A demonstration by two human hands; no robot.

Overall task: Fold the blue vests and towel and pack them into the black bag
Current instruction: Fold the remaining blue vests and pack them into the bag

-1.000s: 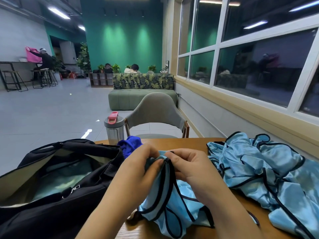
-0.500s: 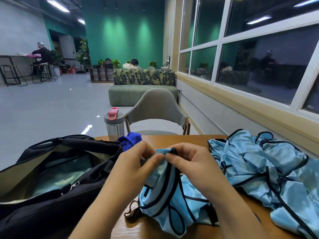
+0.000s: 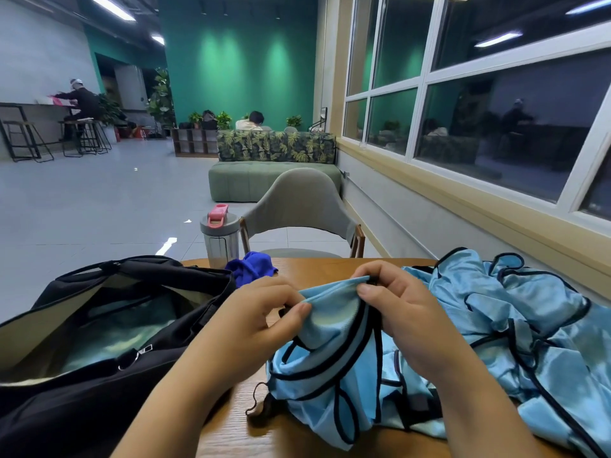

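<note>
A light blue vest (image 3: 334, 368) with black trim hangs bunched over the wooden table (image 3: 317, 269) in front of me. My left hand (image 3: 261, 312) pinches its top edge on the left. A short way to the right, my right hand (image 3: 396, 302) pinches the same edge. The cloth between them is stretched a little. The black bag (image 3: 109, 328) lies open on the left with pale blue cloth inside. A heap of more blue vests (image 3: 515, 315) lies on the right. A dark blue towel (image 3: 251, 267) sits crumpled behind the bag.
A grey bottle (image 3: 220, 236) with a pink lid stands at the table's far edge. A grey chair (image 3: 301, 209) faces me across the table. A window wall runs along the right. Open floor, a green sofa and seated people are farther back.
My hands have moved apart along the vest's top edge, spreading the cloth between them. The vest has lifted slightly.
</note>
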